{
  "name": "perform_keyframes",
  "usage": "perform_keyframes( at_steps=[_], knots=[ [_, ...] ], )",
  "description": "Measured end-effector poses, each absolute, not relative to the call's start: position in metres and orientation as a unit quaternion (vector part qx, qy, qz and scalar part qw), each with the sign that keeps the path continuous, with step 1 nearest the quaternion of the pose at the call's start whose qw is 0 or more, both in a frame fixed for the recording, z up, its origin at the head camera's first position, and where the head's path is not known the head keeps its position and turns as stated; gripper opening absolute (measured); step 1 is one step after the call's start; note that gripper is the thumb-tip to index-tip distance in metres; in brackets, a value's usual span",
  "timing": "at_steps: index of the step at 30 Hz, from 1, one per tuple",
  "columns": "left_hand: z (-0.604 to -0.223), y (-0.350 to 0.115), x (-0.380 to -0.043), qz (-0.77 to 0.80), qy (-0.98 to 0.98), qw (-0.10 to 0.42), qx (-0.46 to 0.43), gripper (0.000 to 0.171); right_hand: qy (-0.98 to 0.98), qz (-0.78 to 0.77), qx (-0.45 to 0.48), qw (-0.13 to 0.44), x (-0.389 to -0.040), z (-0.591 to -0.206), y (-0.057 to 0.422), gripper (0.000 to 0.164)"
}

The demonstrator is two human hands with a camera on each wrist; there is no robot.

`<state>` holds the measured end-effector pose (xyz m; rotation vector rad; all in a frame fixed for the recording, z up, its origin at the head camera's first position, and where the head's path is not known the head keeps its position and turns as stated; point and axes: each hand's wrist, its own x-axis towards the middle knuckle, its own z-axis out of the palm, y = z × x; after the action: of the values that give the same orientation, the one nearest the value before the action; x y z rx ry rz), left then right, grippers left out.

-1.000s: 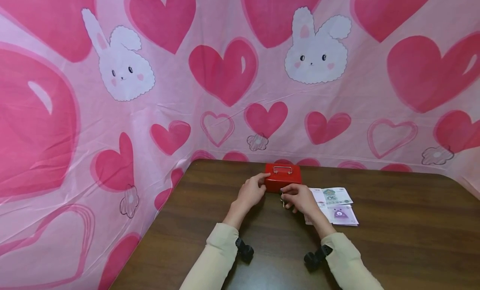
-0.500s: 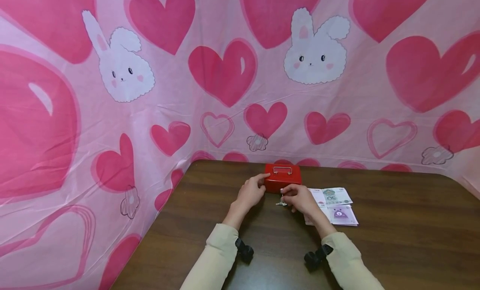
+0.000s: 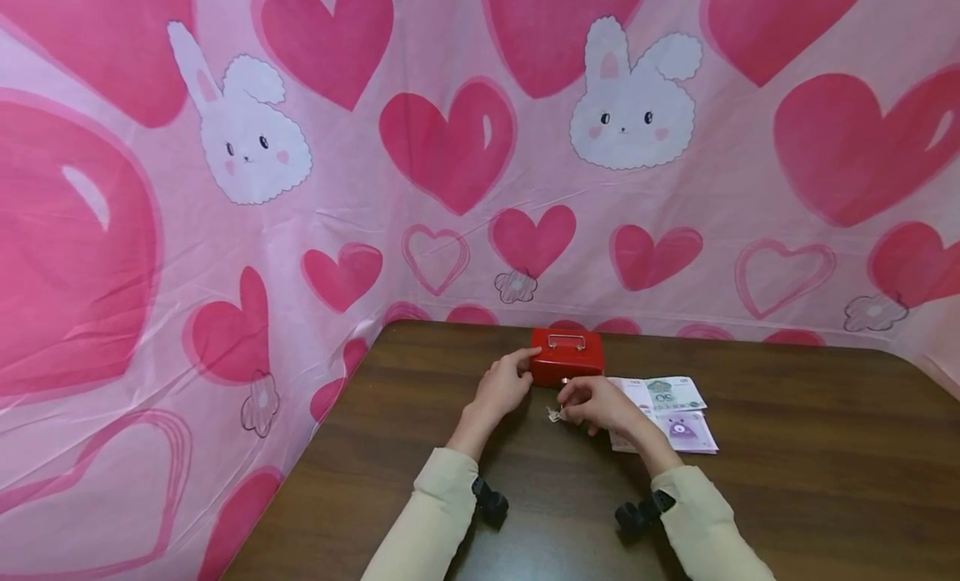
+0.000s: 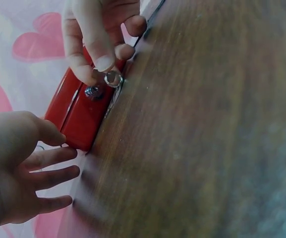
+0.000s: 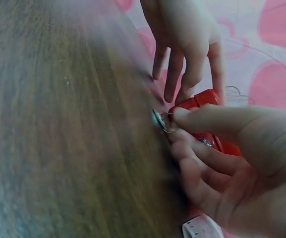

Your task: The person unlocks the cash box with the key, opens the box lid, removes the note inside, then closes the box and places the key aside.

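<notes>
A red cash box [image 3: 567,363] with a wire handle on its lid sits near the table's back edge, lid down. My left hand [image 3: 501,388] rests against the box's left end, its fingers mostly straight and spread in the left wrist view. Just in front of the box, my right hand [image 3: 603,406] pinches a ring [image 5: 168,130] of small silver keys [image 3: 554,415] between thumb and fingers. The keys dangle low over the table. A round metal lock [image 4: 94,91] shows on the box's front, close behind my right fingertips and apart from the keys.
Printed paper notes [image 3: 678,395], green and purple, lie to the right of the box, partly under my right hand in the head view. The brown wooden table [image 3: 810,448] meets a pink heart-patterned cloth [image 3: 442,56] at the back and left.
My right hand has drawn back slightly from the lock toward the front with the keys, which now hang further left and lower. My left hand has stayed at the box's end.
</notes>
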<state>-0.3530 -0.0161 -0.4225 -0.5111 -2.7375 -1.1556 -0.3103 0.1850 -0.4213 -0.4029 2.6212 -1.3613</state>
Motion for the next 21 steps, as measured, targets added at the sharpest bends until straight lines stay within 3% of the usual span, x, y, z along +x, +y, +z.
perform_keyframes(
  at_steps=[12,21],
  knots=[
    [-0.425,-0.017,-0.353,-0.387,-0.903,0.063,-0.174,0.046,0.858,-0.408,-0.222,0.22,-0.301,-0.412,0.19,0.015],
    [-0.426,-0.016,-0.355,-0.381,-0.905,0.069,-0.173,0.046,0.857,-0.378,-0.23,0.263,-0.295,-0.403,0.193,0.009]
  ],
)
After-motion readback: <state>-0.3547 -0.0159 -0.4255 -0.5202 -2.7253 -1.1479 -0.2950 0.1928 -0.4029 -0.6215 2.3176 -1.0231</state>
